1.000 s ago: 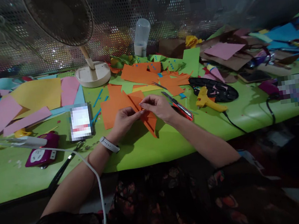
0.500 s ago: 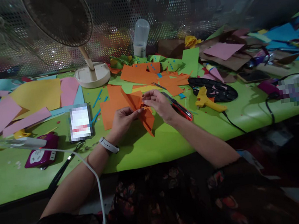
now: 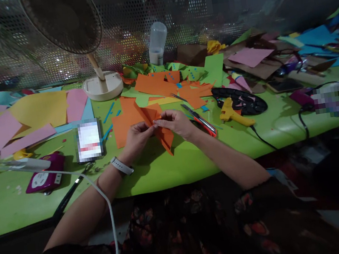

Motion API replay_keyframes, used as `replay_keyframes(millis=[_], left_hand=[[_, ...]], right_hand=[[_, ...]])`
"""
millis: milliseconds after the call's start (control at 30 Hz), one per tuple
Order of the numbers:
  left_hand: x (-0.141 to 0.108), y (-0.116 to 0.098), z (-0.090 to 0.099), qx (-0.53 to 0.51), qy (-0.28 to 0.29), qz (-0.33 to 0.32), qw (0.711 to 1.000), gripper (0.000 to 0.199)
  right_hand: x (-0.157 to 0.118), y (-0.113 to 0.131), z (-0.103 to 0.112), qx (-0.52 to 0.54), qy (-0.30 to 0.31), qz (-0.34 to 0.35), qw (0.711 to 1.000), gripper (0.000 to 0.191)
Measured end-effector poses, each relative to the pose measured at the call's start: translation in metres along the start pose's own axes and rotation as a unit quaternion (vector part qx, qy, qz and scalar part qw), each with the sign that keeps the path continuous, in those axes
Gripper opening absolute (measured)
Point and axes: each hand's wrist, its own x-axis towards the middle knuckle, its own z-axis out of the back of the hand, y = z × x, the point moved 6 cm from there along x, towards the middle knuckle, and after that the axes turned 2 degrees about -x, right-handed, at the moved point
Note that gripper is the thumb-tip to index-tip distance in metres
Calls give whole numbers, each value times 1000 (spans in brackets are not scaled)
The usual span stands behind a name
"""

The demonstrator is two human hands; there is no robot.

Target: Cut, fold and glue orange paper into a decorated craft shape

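Observation:
Between my hands is a folded orange paper (image 3: 165, 138), its pleats fanning out upward and down toward me. My left hand (image 3: 139, 136) pinches it from the left, thumb on top. From the right, my right hand (image 3: 178, 124) grips the same folds, its fingertips meeting the left thumb near the middle. Flat behind my left hand lies an orange sheet (image 3: 120, 129). Just right of my right hand rest a red utility knife (image 3: 204, 123) and scissors (image 3: 178, 97), partly hidden.
A yellow glue gun (image 3: 233, 113) lies by a black tray (image 3: 255, 100) on the right. On the left are a phone (image 3: 88, 140), a purple power socket (image 3: 45, 174) and a white cable (image 3: 109, 207). A fan (image 3: 103, 86) and a bottle (image 3: 157, 40) stand behind, among paper scraps.
My right hand has shifted slightly down and left, so its fingertips now come together with my left thumb on the folds. My left hand keeps its pinch.

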Motion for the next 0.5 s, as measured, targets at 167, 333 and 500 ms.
replay_keyframes(millis=[167,333,500], left_hand=[[-1,0,-1,9,-4,6,1000,31],[-1,-2,-2,6,0,-5,1000,29],[1,0,0,6,1,-7,1000,25]], right_hand=[[1,0,1,-2,-8,-2,1000,30],[1,2,1,36,-14,-9,999,29],[1,1,2,39,-18,-21,999,29]])
